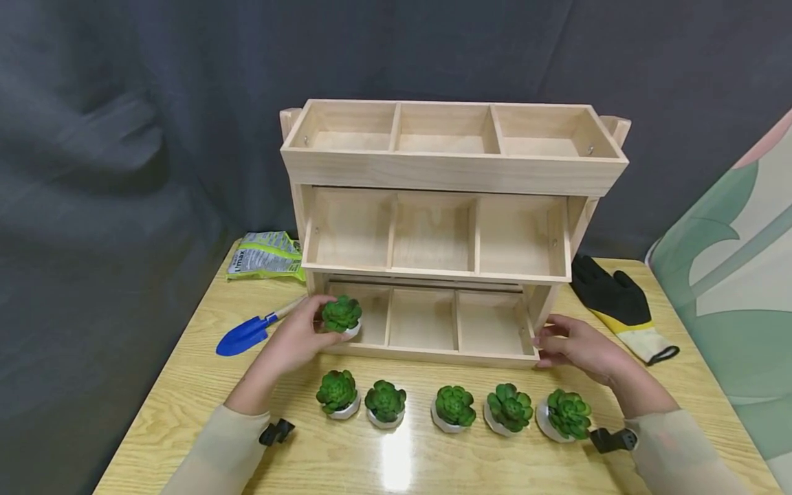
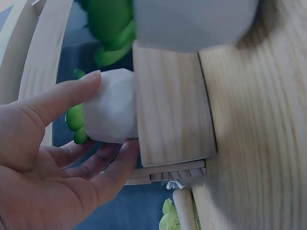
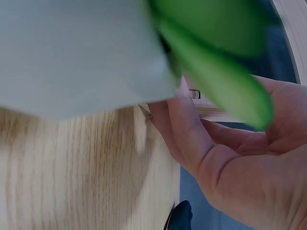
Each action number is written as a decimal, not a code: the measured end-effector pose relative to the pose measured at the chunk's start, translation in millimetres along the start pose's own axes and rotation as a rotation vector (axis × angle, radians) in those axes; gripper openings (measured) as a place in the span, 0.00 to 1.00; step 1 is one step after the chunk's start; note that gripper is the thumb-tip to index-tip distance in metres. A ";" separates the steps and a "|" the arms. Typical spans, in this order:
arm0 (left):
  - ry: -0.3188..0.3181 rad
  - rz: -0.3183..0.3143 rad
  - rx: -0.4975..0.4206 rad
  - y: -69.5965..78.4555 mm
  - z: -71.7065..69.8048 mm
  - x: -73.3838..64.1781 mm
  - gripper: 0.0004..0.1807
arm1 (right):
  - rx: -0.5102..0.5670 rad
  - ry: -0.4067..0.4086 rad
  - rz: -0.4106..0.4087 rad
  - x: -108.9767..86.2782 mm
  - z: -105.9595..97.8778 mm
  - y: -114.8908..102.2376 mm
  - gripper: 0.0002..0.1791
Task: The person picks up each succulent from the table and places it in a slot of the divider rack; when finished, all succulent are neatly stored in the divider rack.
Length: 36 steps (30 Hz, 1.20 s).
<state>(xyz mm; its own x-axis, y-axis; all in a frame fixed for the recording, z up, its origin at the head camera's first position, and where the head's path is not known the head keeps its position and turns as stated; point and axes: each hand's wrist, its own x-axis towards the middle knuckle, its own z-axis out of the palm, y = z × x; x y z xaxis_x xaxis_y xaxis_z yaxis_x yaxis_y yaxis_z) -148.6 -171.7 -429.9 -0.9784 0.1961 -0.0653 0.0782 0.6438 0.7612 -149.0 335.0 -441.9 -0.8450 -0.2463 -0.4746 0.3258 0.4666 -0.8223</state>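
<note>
A small potted succulent [image 1: 342,315] with a white faceted pot is gripped in my left hand [image 1: 302,337]. It is at the left compartment of the lowest tier of a three-tier wooden planter stand [image 1: 454,172]. In the left wrist view, thumb and fingers lie around the white pot [image 2: 112,108], right at the box's front board [image 2: 172,105]. My right hand [image 1: 584,349] holds the right end of that lowest box with bent fingers. A blurred pot and green leaves hide part of this hand in the right wrist view.
Several potted succulents [image 1: 454,407] stand in a row in front of the stand. To the left lie a blue trowel [image 1: 244,335] and a green-and-white bag [image 1: 267,254]. A black, yellow and cream glove [image 1: 621,302] lies on the right. Dark curtain [image 1: 433,48] hangs behind.
</note>
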 end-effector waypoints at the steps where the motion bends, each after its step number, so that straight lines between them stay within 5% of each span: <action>1: 0.003 0.000 0.009 0.2 0.6 0.5 0.38 | -0.001 -0.001 -0.001 -0.2 -0.1 -0.3 0.44; 19: -0.031 -0.071 0.122 6.2 13.1 11.6 0.42 | -0.001 -0.006 0.014 -4.1 0.6 -3.8 0.46; 36: -0.024 -0.055 0.250 11.6 25.6 27.5 0.42 | 0.002 -0.004 0.013 -0.4 -0.7 -1.0 0.46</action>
<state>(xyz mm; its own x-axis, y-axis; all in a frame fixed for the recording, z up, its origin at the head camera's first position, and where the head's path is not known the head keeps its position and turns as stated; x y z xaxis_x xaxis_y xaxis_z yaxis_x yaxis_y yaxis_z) -169.7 -139.8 -439.4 -0.9779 0.1715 -0.1197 0.0730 0.8162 0.5731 -149.2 335.3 -440.7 -0.8391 -0.2433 -0.4866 0.3379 0.4680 -0.8166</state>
